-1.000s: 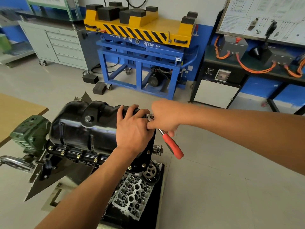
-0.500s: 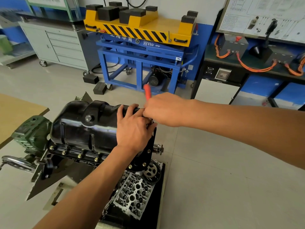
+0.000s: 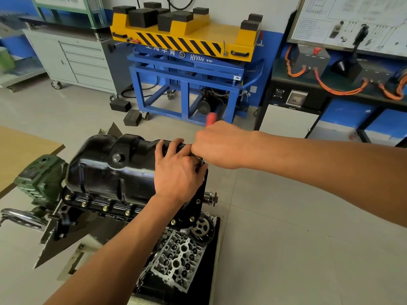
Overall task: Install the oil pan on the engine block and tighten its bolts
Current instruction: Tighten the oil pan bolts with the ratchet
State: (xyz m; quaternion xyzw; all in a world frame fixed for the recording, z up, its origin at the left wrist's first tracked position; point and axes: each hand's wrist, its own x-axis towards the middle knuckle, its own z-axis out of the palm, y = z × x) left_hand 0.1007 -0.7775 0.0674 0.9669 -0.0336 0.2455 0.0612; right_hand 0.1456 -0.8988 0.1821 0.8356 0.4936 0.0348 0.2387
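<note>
A glossy black oil pan [image 3: 105, 166] sits on top of the upturned engine block [image 3: 191, 208], with a row of brass-coloured bolts [image 3: 105, 208] along its near flange. My left hand [image 3: 176, 172] lies over the pan's right end, fingers curled on its top edge, and its thumb side touches the ratchet head. My right hand [image 3: 220, 144] grips a ratchet wrench [image 3: 211, 118] whose red handle sticks up and away behind the fist. The socket end is hidden between my two hands.
A cylinder head [image 3: 176, 263] lies in the black tray below the block. A green gearbox [image 3: 39, 175] and a chrome crank handle [image 3: 19, 216] are at the stand's left. A wooden table edge [image 3: 26, 148] is at left; a blue-yellow lift cart [image 3: 187, 62] stands behind.
The ratchet's red handle swung from pointing down and toward me a second ago to pointing up and away. My left hand has stayed on the pan.
</note>
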